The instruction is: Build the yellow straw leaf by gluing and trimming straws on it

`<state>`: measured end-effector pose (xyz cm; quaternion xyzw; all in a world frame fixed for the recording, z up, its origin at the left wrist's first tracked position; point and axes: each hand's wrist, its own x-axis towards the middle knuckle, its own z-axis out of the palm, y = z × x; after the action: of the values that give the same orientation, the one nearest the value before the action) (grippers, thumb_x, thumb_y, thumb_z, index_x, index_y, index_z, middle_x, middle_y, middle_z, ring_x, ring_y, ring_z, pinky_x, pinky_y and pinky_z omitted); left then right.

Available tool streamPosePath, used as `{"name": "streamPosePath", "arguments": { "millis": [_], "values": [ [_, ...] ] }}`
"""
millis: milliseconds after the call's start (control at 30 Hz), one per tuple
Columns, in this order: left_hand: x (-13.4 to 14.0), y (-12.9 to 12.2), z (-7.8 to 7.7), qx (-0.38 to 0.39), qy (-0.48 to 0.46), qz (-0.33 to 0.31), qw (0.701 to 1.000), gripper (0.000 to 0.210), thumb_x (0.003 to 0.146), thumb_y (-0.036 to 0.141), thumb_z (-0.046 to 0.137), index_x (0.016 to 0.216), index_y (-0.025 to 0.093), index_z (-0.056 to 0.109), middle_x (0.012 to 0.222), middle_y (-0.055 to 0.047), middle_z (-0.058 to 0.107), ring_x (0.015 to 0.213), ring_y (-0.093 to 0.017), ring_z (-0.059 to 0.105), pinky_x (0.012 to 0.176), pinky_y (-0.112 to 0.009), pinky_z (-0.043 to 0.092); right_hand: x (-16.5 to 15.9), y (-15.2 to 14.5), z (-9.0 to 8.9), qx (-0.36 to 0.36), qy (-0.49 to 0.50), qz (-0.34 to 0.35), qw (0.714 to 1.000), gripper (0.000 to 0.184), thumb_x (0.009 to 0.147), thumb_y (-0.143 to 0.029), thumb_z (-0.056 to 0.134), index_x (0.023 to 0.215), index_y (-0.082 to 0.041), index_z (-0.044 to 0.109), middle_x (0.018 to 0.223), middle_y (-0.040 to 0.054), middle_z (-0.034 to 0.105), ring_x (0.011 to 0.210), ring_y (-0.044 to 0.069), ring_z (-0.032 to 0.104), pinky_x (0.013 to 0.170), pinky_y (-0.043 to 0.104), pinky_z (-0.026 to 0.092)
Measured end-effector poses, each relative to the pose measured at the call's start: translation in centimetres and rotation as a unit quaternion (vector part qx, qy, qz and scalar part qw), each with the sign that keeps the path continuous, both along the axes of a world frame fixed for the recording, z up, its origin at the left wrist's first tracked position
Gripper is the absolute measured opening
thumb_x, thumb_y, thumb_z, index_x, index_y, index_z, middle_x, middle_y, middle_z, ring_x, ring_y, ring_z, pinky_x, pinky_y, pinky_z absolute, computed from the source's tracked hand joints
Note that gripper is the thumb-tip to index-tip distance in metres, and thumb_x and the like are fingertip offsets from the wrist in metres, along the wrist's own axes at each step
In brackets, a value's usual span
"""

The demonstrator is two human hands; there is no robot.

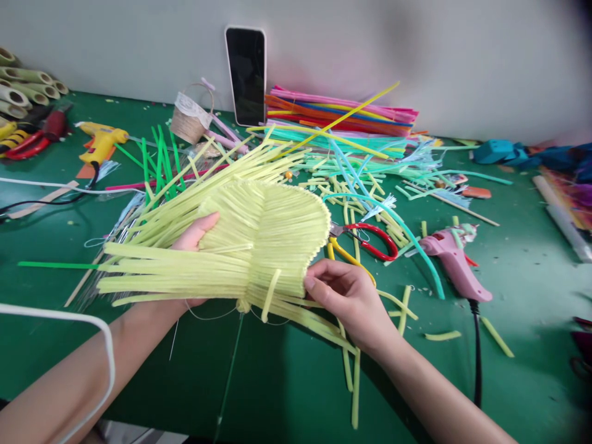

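Leaf-shaped panel (pixel 277 222) of pale yellow fuzzy stems is held between two hands, immediately left of the red-and-yellow cutters (pixel 380 242). I see the left forearm slanting up on the near left side of the cutters, well apart from them, with the left hand (pixel 197 233) tucked behind the panel. It supports the panel from the back; only part of a thumb or finger shows above the loose stem ends, and I can't tell which, nor how the covered fingers are set. I have the right forearm angling in from the near right of the cutters, and the right hand (pixel 349 296) just in front of them, thumb and forefinger narrowed to a pinch on the panel's beaded-looking edge. Its other fingers curl partly out of my sight.

The panel hides the cutters' tips from me. Well left of the cutters, a white cable (pixel 55 314) crosses over the left forearm and is cut off. Far right of the cutters, some dark items (pixel 583 345) are cropped and too blurred to identify.
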<state>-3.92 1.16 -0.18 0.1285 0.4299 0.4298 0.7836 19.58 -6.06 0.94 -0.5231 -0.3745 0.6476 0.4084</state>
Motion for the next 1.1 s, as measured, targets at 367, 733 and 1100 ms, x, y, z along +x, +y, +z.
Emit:
{"name": "streamPosePath", "arguments": {
  "millis": [367,733,1100],
  "values": [
    [0.50,-0.03,0.51,-0.003,-0.006,0.005,1.000,0.069,0.086,0.038,0.066,0.148,0.022,0.043,0.118,-0.001,0.075,0.112,-0.029,0.068,0.113,-0.041,0.041,-0.28,0.04,0.28,-0.001,0.010,-0.004,1.000,0.017,0.064,-0.022,0.081,0.067,-0.018,0.064,0.059,-0.0029,0.060,0.054,0.008,0.047,0.051,0.020,0.037],
    [0.69,-0.06,0.82,-0.039,-0.022,0.000,0.999,0.055,0.092,0.036,0.055,0.142,0.014,0.050,0.109,-0.004,0.079,0.106,-0.026,0.072,0.109,-0.043,0.044,-0.35,0.05,0.06,0.001,-0.010,-0.016,1.000,0.016,0.065,-0.021,0.079,0.068,-0.016,0.064,0.059,-0.0033,0.059,0.053,0.007,0.046,0.051,0.019,0.037],
    [0.48,-0.07,0.47,-0.013,-0.029,0.011,0.999,0.054,0.089,0.034,0.062,0.140,0.018,0.054,0.115,-0.003,0.077,0.110,-0.026,0.070,0.109,-0.042,0.045,0.07,0.22,-0.44,0.001,0.063,-0.024,0.998,0.020,0.065,-0.022,0.087,0.074,-0.017,0.070,0.061,-0.0041,0.064,0.055,0.007,0.055,0.056,0.016,0.047]
  ]
}}
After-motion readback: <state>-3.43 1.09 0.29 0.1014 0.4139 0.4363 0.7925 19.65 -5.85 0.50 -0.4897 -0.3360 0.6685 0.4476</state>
